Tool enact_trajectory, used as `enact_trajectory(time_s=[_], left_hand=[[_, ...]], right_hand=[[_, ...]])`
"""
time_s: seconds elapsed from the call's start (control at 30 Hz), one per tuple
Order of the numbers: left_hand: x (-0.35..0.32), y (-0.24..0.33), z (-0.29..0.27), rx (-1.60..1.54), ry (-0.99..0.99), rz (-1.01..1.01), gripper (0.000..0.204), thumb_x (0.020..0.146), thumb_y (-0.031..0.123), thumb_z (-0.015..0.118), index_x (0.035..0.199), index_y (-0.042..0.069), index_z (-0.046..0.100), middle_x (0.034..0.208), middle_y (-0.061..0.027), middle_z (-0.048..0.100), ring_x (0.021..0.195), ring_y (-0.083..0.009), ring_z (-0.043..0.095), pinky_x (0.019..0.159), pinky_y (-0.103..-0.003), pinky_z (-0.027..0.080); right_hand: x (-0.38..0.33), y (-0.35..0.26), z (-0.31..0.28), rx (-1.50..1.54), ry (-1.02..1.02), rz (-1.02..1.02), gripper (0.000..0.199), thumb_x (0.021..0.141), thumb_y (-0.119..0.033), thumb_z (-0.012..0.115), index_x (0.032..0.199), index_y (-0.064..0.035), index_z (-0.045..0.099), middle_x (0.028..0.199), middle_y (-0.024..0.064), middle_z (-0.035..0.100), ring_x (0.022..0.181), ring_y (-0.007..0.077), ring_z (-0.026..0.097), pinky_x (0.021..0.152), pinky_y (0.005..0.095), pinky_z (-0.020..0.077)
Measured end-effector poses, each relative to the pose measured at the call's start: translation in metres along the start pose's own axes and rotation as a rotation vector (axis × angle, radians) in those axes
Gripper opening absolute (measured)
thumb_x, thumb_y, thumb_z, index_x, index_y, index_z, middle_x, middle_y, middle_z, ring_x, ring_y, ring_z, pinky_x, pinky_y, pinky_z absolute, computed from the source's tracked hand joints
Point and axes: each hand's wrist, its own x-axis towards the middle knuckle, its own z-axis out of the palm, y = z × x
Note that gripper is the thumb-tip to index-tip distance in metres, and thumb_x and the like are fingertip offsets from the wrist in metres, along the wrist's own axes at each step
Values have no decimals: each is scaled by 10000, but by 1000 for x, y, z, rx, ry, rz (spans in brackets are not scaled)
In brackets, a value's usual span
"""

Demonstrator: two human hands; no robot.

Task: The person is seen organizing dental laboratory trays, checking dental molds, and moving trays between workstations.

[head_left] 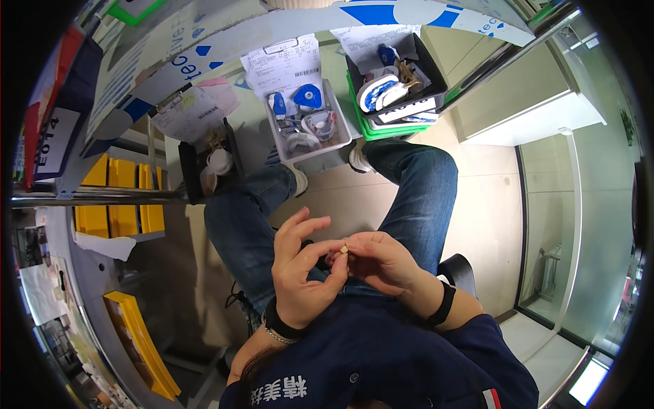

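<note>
My left hand [300, 269] and my right hand [378, 262] meet above my lap. A small cream-coloured, tooth-like piece [344, 250] sits between their fingertips. Thumb and index finger of the left hand pinch at it, while its other fingers are raised and spread. The right hand's thumb and index finger close on the piece from the other side, and its remaining fingers curl underneath, partly hidden. Something pinkish shows below the fingertips, too small to make out.
Ahead stand a white tray [285, 153] with blue dental impression trays and models, a black tray [436, 82] with dental models on a green tray [381, 133], and a dark tray [190, 174] with white pieces. Clipped papers [283, 65] lean behind. Yellow bins [122, 198] line the left.
</note>
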Motion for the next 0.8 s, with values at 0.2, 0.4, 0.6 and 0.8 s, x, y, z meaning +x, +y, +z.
enact_trajectory(time_s=[0.2, 0.4, 0.6, 0.8], left_hand=[[0, 1, -1, 8, 9, 19, 213, 607, 22, 661, 810, 81, 640, 1017, -95, 551, 1071, -320, 461, 853, -373, 398], [-1, 2, 0, -9, 12, -5, 209, 606, 22, 659, 806, 78, 636, 1015, -93, 551, 1070, -319, 464, 847, -372, 404], [0, 1, 0, -16, 21, 15, 205, 603, 25, 662, 800, 73, 632, 1014, -92, 551, 1063, -315, 472, 846, -369, 407], [0, -1, 0, -71, 1, -1, 200, 612, 16, 661, 802, 71, 632, 1009, -92, 554, 1067, -303, 477, 856, -360, 404]], right_hand=[[0, 1, -1, 7, -10, -7, 250, 851, -187, 511, 948, 35, 570, 901, 97, 587, 781, 147, 552, 742, 287, 443], [-1, 0, 0, -14, -8, -31, 216, 851, -162, 504, 912, 31, 579, 851, 80, 584, 758, 132, 546, 714, 269, 443], [-3, -3, 4, -296, 52, -170, 150, 845, -119, 529, 871, 15, 592, 832, 55, 584, 721, 94, 538, 672, 218, 442], [-4, -4, 4, -405, 54, -291, 125, 840, -101, 532, 846, 13, 585, 827, 49, 584, 716, 88, 533, 661, 208, 431]])
